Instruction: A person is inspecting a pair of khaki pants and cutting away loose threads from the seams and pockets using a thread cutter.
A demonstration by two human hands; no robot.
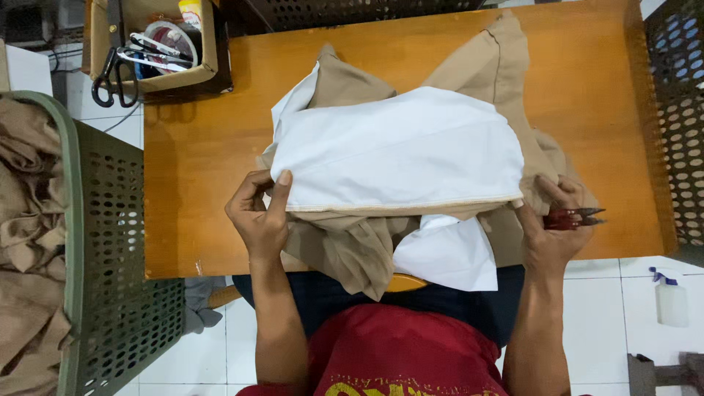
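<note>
Left hand: the left hand [258, 218] pinches the near-left corner of the white lining panel [400, 150], thumb on top, fingers tucked under the fabric.
Right hand: the right hand [551, 227] closes around small red thread snips [573, 217], blades pointing right, fingertips touching the panel's near-right corner.
Garment: a tan garment [345, 246] lies spread on the orange wooden table [198, 161], white panel on top, one white flap hanging over the near edge toward the lap.
Left side: green perforated basket [110, 242] holding more tan cloth.
Far-left corner: cardboard box [209, 44] with black-handled scissors [110, 70].
Floor, right: white spray bottle [669, 299].
</note>
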